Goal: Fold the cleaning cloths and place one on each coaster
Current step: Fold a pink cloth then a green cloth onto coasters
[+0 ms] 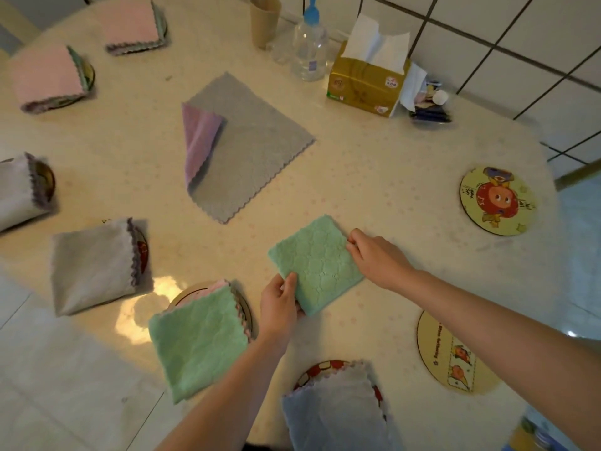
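The person holds a folded green cleaning cloth [317,263] flat on the round cream table [374,177], one hand at each of two opposite corners. The left hand [279,305] pinches the near-left corner, thumb on top of the fabric and fingers tucked under the edge. The right hand [377,257] grasps the far-right corner, its fingers curled over the cloth's edge.

Just left of the left hand, another folded green cloth [196,343] lies on a coaster, with a pink layer showing at its far edge. Below the grip, between the two forearms, a folded blue-grey cloth [338,415] covers most of a red-rimmed coaster [317,369]. To the right of the right hand two coasters lie bare: a cartoon coaster [497,200] farther out and a yellow coaster [452,351] beside the right forearm.

Beyond the held cloth, an unfolded grey cloth [253,151] lies spread, one corner flipped over to show its purple side. Farther left, two folded grey cloths [92,265] and two folded pink cloths [48,76] each sit on a coaster. At the far edge stand a tissue box [367,83], a clear pump bottle [309,48] and a brown cup [265,19].
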A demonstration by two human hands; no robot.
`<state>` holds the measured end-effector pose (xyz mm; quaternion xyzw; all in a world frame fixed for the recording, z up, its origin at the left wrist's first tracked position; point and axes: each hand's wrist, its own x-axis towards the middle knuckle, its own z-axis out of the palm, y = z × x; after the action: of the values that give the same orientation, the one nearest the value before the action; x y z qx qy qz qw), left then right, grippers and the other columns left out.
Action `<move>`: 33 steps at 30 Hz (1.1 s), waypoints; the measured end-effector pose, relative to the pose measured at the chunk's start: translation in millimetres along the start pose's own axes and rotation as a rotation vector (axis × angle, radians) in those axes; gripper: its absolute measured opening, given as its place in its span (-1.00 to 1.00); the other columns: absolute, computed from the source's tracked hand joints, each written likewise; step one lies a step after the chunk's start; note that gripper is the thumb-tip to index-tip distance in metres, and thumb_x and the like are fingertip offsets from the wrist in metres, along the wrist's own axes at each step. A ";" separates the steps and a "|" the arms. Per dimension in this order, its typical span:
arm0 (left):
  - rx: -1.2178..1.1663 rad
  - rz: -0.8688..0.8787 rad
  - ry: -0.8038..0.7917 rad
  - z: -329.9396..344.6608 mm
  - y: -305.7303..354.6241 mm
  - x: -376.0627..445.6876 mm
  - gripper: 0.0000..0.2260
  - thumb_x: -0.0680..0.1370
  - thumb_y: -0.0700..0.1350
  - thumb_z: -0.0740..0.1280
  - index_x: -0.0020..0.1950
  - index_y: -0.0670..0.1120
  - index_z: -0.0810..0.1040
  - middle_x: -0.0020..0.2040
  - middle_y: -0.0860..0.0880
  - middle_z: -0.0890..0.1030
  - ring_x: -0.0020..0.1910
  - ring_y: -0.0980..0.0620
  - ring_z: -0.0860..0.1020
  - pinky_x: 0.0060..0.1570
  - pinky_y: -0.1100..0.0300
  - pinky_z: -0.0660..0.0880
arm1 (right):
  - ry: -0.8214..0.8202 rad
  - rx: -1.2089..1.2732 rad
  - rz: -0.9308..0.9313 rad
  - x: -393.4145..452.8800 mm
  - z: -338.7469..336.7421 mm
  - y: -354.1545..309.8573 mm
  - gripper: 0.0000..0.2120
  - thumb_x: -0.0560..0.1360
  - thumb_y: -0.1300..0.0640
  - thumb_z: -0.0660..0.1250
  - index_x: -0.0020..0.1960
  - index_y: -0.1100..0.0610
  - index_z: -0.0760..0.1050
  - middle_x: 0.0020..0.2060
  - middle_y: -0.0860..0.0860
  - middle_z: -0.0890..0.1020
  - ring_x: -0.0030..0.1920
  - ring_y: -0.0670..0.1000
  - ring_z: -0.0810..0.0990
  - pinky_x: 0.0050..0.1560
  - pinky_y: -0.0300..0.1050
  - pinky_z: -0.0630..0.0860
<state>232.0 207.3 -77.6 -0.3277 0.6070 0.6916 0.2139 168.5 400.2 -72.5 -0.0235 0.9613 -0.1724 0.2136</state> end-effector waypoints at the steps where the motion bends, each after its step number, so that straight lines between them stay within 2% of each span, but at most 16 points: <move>1: 0.020 0.011 0.007 0.7 -0.4 1.1 -0.83 0.64 -0.07 0.18 0.08 -0.03 0.55 0.02 -0.07 0.65 -0.02 -0.06 0.65 -0.17 0.01 0.63 | 0.017 -0.015 0.008 -2.4 0.9 1.2 -0.79 0.63 -0.01 -0.01 -0.05 0.07 0.29 -0.32 -0.03 0.47 -0.34 0.05 0.46 -0.39 -0.06 0.29; 5: 0.098 0.010 0.041 1.0 -0.7 5.4 -0.86 0.62 -0.06 0.21 0.00 0.00 0.57 0.01 -0.10 0.65 -0.03 -0.09 0.64 -0.11 -0.14 0.62 | 0.048 0.001 0.075 -7.7 6.1 1.0 -0.78 0.60 0.00 0.04 -0.08 0.10 0.34 -0.33 -0.01 0.52 -0.37 0.04 0.47 -0.42 -0.08 0.30; 9: 0.228 0.009 0.131 -3.0 1.7 6.4 -0.92 0.57 -0.07 0.31 -0.02 -0.07 0.52 -0.05 -0.14 0.64 -0.17 -0.10 0.66 -0.22 -0.11 0.64 | 0.060 0.082 0.154 -5.9 6.3 -5.4 -0.74 0.59 -0.06 0.06 -0.07 0.09 0.40 -0.29 -0.02 0.55 -0.29 0.05 0.54 -0.32 -0.05 0.45; 11: 0.280 0.043 0.177 -7.8 6.0 1.9 -0.87 0.54 -0.15 0.33 0.06 -0.10 0.45 -0.09 -0.13 0.63 -0.24 -0.07 0.66 -0.25 -0.07 0.64 | 0.065 0.107 0.169 -8.6 7.2 -9.1 -0.67 0.57 -0.17 0.07 -0.03 0.08 0.38 -0.24 -0.05 0.53 -0.23 0.05 0.54 -0.28 -0.05 0.45; 13: 0.415 0.157 0.203 -13.7 12.7 -4.2 -0.69 0.51 -0.18 0.34 0.20 -0.02 0.35 0.01 -0.03 0.58 -0.19 -0.01 0.63 -0.23 -0.04 0.63 | 0.068 0.051 0.144 -14.3 11.1 -12.3 -0.58 0.52 -0.27 0.10 0.08 0.09 0.35 -0.10 -0.06 0.50 -0.11 0.05 0.54 -0.21 -0.04 0.47; 15: 0.710 0.341 0.225 -18.6 19.6 -5.4 -0.50 0.48 -0.11 0.35 0.35 0.09 0.23 0.18 0.10 0.42 -0.02 0.06 0.53 -0.20 0.02 0.55 | 0.094 -0.018 0.132 -19.1 15.8 -15.4 -0.52 0.50 -0.30 0.13 0.15 0.09 0.31 0.04 -0.02 0.48 0.00 0.06 0.52 -0.17 -0.03 0.47; 16: 0.852 0.456 0.221 -20.4 23.1 -1.7 -0.46 0.48 -0.10 0.35 0.40 0.10 0.21 0.23 0.10 0.35 0.07 0.07 0.45 -0.16 0.04 0.51 | 0.112 -0.036 0.138 -20.3 17.7 -17.0 -0.50 0.49 -0.29 0.14 0.17 0.10 0.31 0.08 0.01 0.47 0.03 0.07 0.50 -0.17 -0.03 0.47; 18: 1.055 0.680 0.148 -20.0 30.7 12.0 -0.50 0.49 -0.14 0.33 0.41 0.02 0.31 0.29 0.01 0.34 0.21 -0.02 0.35 0.04 0.00 0.48 | 0.146 -0.044 0.163 -21.2 21.5 -20.8 -0.50 0.49 -0.28 0.17 0.18 0.12 0.30 0.10 0.04 0.46 0.06 0.09 0.47 -0.16 -0.02 0.46; 20: 1.224 0.761 0.053 -19.3 38.5 26.4 -0.60 0.51 -0.13 0.32 0.35 -0.07 0.42 0.30 -0.06 0.39 0.26 -0.12 0.32 0.21 -0.04 0.40 | 0.172 0.000 0.221 -23.0 25.0 -24.9 -0.49 0.48 -0.26 0.21 0.18 0.13 0.32 0.10 0.06 0.44 0.08 0.12 0.45 -0.14 -0.01 0.46; 22: 1.302 0.711 -0.011 -21.4 42.2 36.3 -0.64 0.52 -0.09 0.33 0.31 -0.08 0.45 0.30 -0.05 0.40 0.28 -0.12 0.31 0.24 0.01 0.38 | 0.189 0.108 0.303 -25.8 27.6 -27.6 -0.52 0.47 -0.21 0.28 0.16 0.14 0.33 0.09 0.08 0.43 0.05 0.14 0.46 -0.10 -0.01 0.47; 25: 1.261 0.664 -0.011 -25.9 43.2 39.2 -0.70 0.49 -0.12 0.37 0.20 -0.10 0.44 0.24 -0.05 0.41 0.20 -0.09 0.34 0.17 0.08 0.37 | 0.198 0.323 0.437 -28.7 27.2 -29.2 -0.57 0.45 -0.11 0.36 0.13 0.15 0.34 0.07 0.07 0.43 -0.04 0.09 0.49 -0.12 -0.08 0.44; 27: 1.214 0.626 -0.002 -24.8 45.0 37.9 -0.64 0.48 -0.17 0.39 0.24 -0.10 0.40 0.23 -0.07 0.40 0.20 -0.10 0.34 0.17 0.09 0.34 | 0.180 0.461 0.514 -28.4 24.5 -30.1 -0.59 0.43 -0.05 0.40 0.12 0.17 0.37 0.03 0.06 0.48 -0.11 0.03 0.47 -0.16 -0.15 0.37; 29: 1.205 0.567 0.005 -19.7 48.9 39.3 -0.53 0.46 -0.21 0.40 0.32 -0.11 0.34 0.25 -0.12 0.38 0.24 -0.14 0.33 0.21 0.05 0.33 | 0.139 0.657 0.594 -26.5 24.5 -29.9 -0.63 0.41 0.02 0.43 0.09 0.21 0.47 -0.03 0.04 0.58 -0.12 0.01 0.52 -0.17 -0.16 0.41; 31: 1.227 0.439 -0.003 -13.5 59.0 41.9 -0.50 0.44 -0.24 0.39 0.34 -0.13 0.32 0.23 -0.17 0.40 0.22 -0.19 0.36 0.16 0.02 0.36 | 0.108 0.815 0.666 -23.6 25.0 -31.1 -0.66 0.38 0.05 0.45 0.06 0.22 0.56 -0.05 0.07 0.64 -0.07 0.05 0.59 -0.12 -0.13 0.51; 33: 1.242 0.275 -0.040 -9.6 69.9 45.4 -0.53 0.42 -0.23 0.40 0.30 -0.15 0.35 0.17 -0.20 0.46 0.15 -0.21 0.43 -0.01 0.06 0.43 | 0.080 0.868 0.695 -23.3 24.8 -30.4 -0.64 0.33 0.05 0.47 0.05 0.21 0.57 -0.04 0.08 0.65 -0.03 0.07 0.61 -0.11 -0.14 0.51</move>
<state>153.9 181.3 -61.6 -0.0486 0.9274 0.2380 0.2845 199.1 366.4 -73.7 0.3914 0.7608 -0.4725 0.2114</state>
